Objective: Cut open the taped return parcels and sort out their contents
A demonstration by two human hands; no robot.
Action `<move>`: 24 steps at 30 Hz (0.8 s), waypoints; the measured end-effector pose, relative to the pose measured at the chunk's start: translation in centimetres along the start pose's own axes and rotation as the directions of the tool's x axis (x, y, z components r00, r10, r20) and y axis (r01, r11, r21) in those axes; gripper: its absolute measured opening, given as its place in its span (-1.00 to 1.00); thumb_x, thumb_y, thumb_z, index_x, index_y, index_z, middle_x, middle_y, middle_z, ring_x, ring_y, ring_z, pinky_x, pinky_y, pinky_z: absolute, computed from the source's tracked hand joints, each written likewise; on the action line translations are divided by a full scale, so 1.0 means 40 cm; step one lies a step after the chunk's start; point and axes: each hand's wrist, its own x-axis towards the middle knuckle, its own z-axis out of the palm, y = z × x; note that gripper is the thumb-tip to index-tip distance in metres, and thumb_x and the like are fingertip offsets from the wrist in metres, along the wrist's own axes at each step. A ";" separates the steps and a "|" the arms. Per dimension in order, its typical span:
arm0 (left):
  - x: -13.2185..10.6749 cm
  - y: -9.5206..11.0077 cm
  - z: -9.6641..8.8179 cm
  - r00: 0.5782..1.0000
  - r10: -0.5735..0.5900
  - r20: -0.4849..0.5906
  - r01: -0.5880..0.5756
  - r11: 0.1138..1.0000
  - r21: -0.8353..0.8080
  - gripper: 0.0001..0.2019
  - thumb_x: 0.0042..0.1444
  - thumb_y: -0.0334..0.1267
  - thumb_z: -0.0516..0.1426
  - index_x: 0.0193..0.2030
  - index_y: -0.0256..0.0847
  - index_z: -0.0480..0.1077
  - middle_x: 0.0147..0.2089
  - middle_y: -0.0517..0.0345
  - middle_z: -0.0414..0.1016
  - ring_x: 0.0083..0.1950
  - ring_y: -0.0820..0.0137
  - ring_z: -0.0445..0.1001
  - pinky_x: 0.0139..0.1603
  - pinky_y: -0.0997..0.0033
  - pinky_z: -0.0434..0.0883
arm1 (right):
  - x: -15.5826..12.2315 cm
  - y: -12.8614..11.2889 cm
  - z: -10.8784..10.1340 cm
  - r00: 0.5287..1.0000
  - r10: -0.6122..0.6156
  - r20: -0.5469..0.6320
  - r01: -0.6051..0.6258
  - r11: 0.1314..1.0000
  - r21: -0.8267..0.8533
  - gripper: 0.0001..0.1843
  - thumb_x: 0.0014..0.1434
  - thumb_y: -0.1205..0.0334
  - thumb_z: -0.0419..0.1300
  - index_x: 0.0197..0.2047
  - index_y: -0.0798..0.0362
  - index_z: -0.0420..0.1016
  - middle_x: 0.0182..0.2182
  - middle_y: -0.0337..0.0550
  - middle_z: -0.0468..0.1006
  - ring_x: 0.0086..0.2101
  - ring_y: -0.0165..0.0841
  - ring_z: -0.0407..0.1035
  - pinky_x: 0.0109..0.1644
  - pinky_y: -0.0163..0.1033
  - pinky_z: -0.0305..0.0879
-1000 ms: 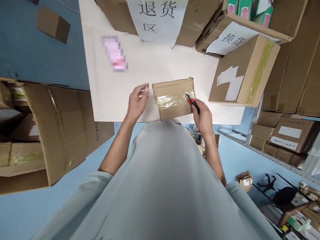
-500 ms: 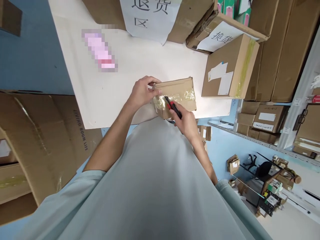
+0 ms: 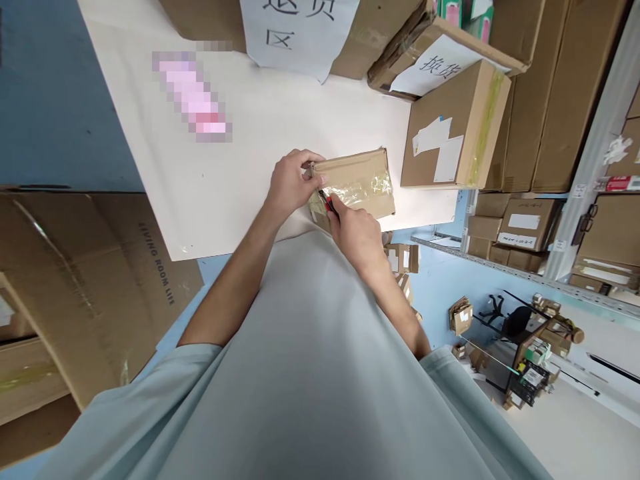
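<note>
Bright even light, glare on clear tape [image 3: 356, 191], stretched edges

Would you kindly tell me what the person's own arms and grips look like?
Loose, pale grey-blue fabric sleeves leave both smooth, slender forearms bare. The left grip and right grip are ungloved human hands, with no watch or bracelet in sight.

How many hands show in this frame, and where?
2: the left hand is on the small carton's left end; the right hand grips a red-and-black cutter close by. Some fingers are hidden.
</note>
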 end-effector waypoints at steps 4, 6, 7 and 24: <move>-0.006 -0.007 0.011 1.000 -0.010 -0.021 0.010 1.000 -0.001 -0.65 0.16 -0.28 0.34 0.11 -0.10 0.65 0.14 0.03 0.69 0.12 0.17 0.62 0.13 0.12 0.72 | -0.026 -0.004 0.027 0.999 0.031 0.042 -0.028 0.996 -0.086 -0.35 0.73 0.20 -0.12 0.77 0.00 0.08 0.08 0.25 0.78 0.05 -0.03 0.72 0.16 -0.01 0.57; -0.007 -0.010 0.016 0.999 -0.020 -0.031 0.020 1.000 -0.005 -0.65 0.16 -0.27 0.34 0.11 -0.11 0.65 0.15 0.02 0.69 0.10 0.18 0.63 0.12 0.12 0.72 | -0.035 0.002 0.043 0.998 0.037 0.050 -0.031 0.994 -0.107 -0.34 0.73 0.20 -0.12 0.78 -0.01 0.05 0.07 0.26 0.78 0.03 -0.05 0.73 0.15 -0.03 0.58; -0.007 -0.011 0.017 0.999 -0.021 -0.038 0.020 1.000 -0.008 -0.65 0.16 -0.28 0.34 0.11 -0.11 0.65 0.15 0.02 0.69 0.10 0.19 0.63 0.11 0.13 0.73 | -0.035 0.005 0.048 0.998 0.034 0.052 -0.028 0.994 -0.109 -0.34 0.73 0.20 -0.12 0.78 0.00 0.04 0.08 0.26 0.78 0.04 -0.05 0.74 0.15 -0.04 0.58; -0.026 0.003 0.005 0.987 -0.123 -0.100 0.123 0.992 -0.007 -0.64 0.12 -0.23 0.39 0.08 -0.11 0.67 0.17 0.04 0.72 0.15 0.16 0.64 0.14 0.11 0.73 | -0.008 0.044 0.062 0.981 -0.166 0.099 0.169 0.986 -0.016 -0.29 0.66 0.42 -0.13 0.78 0.15 -0.01 0.05 0.25 0.79 0.06 -0.11 0.75 0.07 -0.12 0.65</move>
